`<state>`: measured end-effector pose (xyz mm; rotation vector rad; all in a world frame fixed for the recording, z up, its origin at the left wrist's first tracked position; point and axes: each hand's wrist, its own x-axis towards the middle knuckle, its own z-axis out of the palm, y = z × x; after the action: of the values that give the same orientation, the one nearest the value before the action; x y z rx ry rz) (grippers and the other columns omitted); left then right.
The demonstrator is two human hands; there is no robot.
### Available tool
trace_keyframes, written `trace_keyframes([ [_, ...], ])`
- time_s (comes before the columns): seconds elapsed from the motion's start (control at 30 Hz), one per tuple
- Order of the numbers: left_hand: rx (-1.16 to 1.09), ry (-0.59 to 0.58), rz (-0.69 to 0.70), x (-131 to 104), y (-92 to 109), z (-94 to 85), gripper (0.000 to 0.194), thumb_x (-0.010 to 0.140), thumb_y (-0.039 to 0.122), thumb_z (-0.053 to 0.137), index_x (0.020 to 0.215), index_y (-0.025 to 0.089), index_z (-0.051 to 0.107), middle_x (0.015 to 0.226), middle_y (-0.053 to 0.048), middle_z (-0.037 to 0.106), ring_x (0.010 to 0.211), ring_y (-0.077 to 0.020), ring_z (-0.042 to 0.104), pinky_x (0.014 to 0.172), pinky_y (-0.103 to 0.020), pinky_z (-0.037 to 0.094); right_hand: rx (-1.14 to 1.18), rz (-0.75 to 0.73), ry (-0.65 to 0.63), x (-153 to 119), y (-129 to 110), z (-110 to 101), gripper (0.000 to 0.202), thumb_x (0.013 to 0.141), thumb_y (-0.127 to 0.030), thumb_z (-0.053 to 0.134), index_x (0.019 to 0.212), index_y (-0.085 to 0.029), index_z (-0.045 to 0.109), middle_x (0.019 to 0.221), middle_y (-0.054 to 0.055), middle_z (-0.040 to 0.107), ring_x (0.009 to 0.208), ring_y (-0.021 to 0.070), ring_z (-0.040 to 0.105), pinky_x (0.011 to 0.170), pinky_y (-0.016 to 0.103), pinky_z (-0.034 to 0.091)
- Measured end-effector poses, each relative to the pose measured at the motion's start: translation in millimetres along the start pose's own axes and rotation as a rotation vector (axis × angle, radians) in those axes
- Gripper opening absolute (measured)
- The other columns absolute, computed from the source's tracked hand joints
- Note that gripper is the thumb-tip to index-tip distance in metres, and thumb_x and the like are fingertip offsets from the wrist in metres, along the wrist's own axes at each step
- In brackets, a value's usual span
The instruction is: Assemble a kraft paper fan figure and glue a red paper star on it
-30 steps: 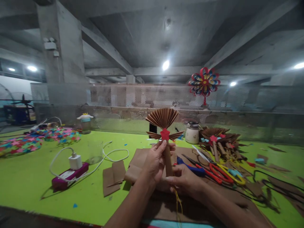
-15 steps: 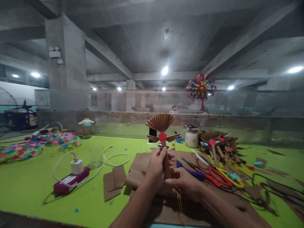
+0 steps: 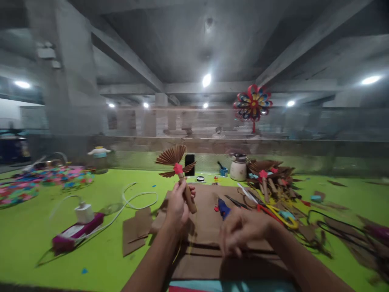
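Note:
My left hand [image 3: 178, 207] is closed around the rolled tube handle of a brown paper fan craft [image 3: 172, 155]. The craft tilts to the left, its pleated fan at the top, with smaller pleated wings and a red star [image 3: 178, 168] at the joint. Thin yellow string trails down below that hand. My right hand [image 3: 243, 230] is blurred by motion over the brown paper sheets [image 3: 205, 202]; its fingers look bent, but whether they hold anything is unclear. Just beyond it lies a blue tool [image 3: 223, 209], partly hidden by the hand.
Scissors with yellow handles [image 3: 285, 217] lie to the right, near a pile of similar paper crafts [image 3: 267, 172]. A white jar [image 3: 238, 168] and a phone [image 3: 190, 164] stand at the back. On the left are a purple power strip [image 3: 77, 231], a white cable and cut paper pieces [image 3: 136, 227].
My left hand has moved left with the fan craft, which now tilts. My right hand has come away from the handle, toward the right and nearer me. The camera view has shifted slightly.

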<state>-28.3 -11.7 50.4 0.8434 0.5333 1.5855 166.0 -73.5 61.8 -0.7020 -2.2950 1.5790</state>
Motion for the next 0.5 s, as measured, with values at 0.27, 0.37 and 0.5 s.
trace_keyframes([
  [0.27, 0.286, -0.262, -0.075, -22, -9, 26.5, 0.037, 0.062, 0.029, 0.070, 0.094, 0.019, 0.053, 0.076, -0.002, 0.066, 0.074, -0.0175, 0.063, 0.063, -0.023, 0.047, 0.219, -0.272, 0.695, 36, 26, -12, 0.046, 0.067, -0.039, 0.066, 0.107, -0.019, 0.055, 0.079, 0.001, 0.059, 0.072, 0.0110, 0.054, 0.066, 0.024, 0.044],
  [0.37, 0.370, -0.268, -0.034, -23, -13, 29.3, 0.038, 0.059, 0.031, 0.072, 0.091, 0.019, 0.056, 0.081, -0.004, 0.067, 0.078, -0.0208, 0.063, 0.064, -0.026, 0.048, 0.274, -0.244, 0.665, 48, 35, -2, 0.051, 0.067, -0.044, 0.065, 0.108, -0.017, 0.052, 0.066, -0.002, 0.056, 0.060, 0.0099, 0.052, 0.060, 0.025, 0.044],
  [0.5, 0.410, -0.241, -0.090, -25, -10, 32.8, 0.036, 0.060, 0.033, 0.071, 0.090, 0.020, 0.057, 0.095, -0.007, 0.066, 0.084, -0.0233, 0.062, 0.061, -0.027, 0.049, 0.200, -0.258, 0.706, 54, 34, 5, 0.041, 0.070, -0.051, 0.058, 0.084, -0.012, 0.059, 0.063, -0.001, 0.055, 0.054, 0.0082, 0.049, 0.055, 0.022, 0.042],
])
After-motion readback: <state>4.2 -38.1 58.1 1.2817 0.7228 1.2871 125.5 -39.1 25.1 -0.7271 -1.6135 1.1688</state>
